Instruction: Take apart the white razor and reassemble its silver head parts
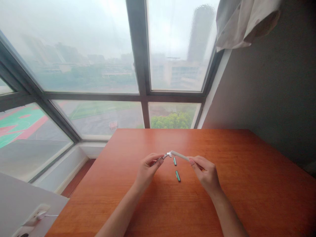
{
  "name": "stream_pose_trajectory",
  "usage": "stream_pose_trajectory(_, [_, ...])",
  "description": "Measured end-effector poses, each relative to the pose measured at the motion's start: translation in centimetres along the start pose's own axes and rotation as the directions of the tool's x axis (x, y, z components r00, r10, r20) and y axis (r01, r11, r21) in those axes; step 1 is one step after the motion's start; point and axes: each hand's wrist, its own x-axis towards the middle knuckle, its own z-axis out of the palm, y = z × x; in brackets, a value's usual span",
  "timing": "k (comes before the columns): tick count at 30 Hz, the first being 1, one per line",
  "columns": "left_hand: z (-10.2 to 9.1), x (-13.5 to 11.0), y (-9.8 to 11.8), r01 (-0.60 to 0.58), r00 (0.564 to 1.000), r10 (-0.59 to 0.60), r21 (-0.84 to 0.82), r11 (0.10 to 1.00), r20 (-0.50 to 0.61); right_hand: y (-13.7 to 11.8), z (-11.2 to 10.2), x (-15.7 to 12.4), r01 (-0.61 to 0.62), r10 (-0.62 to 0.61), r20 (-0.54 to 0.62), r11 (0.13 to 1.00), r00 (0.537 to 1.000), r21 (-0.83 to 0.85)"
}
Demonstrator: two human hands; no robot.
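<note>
White razor handle (178, 155) was held off the counter (247, 184), slim and pale, roughly level, tilted slightly down toward the right. Its metal head end (168, 154) pointed left, small and silvery, pinched at the left hand (147, 168); the right hand (206, 171) gripped the other end. Two green cartridges lay flat on the counter just below: one (174, 161) right under the handle, the other (177, 175) a bit nearer, both lengthwise, close but apart.

Both hands (147, 168) (206, 171) hold a razor (175, 154) above 2 cartridges (177, 175).
</note>
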Motion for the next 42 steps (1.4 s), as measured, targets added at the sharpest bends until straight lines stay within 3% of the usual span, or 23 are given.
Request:
stream_pose_trajectory(12, [0.12,0.02,0.58,0.091,0.994,-0.095,-0.062,0.994,-0.059,0.15,-0.08,0.03,-0.001,0.002,0.035,1.000,0.999,-0.012])
stream_pose_trajectory(21, [0.05,0.12,0.43,0.157,0.983,-0.164,-0.086,0.984,-0.078,-0.19,0.32,0.05,0.007,-0.011,0.036,0.993,0.999,0.119])
stream_pose_trajectory(37, [0.17,0.16,0.71,0.172,0.976,-0.188,-0.138,0.975,-0.111,0.64,0.48,0.02,0.017,-0.015,-0.018,0.994,1.000,0.105])
stream_pose_trajectory(42, [0.20,0.13,0.53,0.162,0.980,-0.173,-0.106,0.981,-0.099,0.57,0.81,0.03,0.010,-0.013,0.026,0.992,1.000,0.129])
